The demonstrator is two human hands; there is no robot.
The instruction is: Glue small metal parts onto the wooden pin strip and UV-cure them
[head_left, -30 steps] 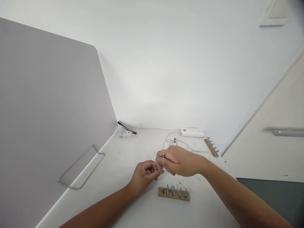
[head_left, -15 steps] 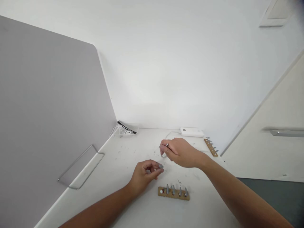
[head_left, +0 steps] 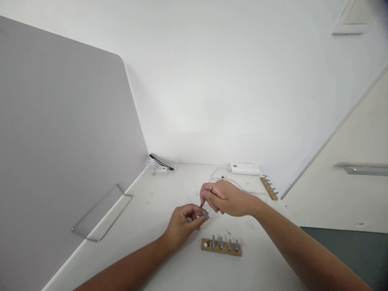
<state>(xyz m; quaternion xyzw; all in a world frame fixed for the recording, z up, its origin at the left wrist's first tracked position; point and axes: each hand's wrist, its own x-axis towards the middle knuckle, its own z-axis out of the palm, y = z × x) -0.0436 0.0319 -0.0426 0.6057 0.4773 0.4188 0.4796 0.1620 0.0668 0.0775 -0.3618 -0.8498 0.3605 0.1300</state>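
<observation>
Left hand [head_left: 183, 223]: thumb and fingers pinched on a small grey metal piece [head_left: 205, 213], over the white tabletop [head_left: 182, 270]
Right hand [head_left: 227, 197]: fingers closed around a metal-tipped rod [head_left: 210, 188], just beside the piece
Brown holder [head_left: 216, 251]: four metal cones [head_left: 230, 245] upright in it

Strip [head_left: 223, 250], between 5 and 6 o'clock: matt, wood-like, rough-edged. Pegs [head_left: 214, 241] in it: metal, dull sheen. Rod tip [head_left: 210, 188], 5 o'clock: glossy metal. White case [head_left: 245, 169], 4 o'clock: smooth plastic. Panel [head_left: 63, 121], 9 o'clock: smooth, matt.
</observation>
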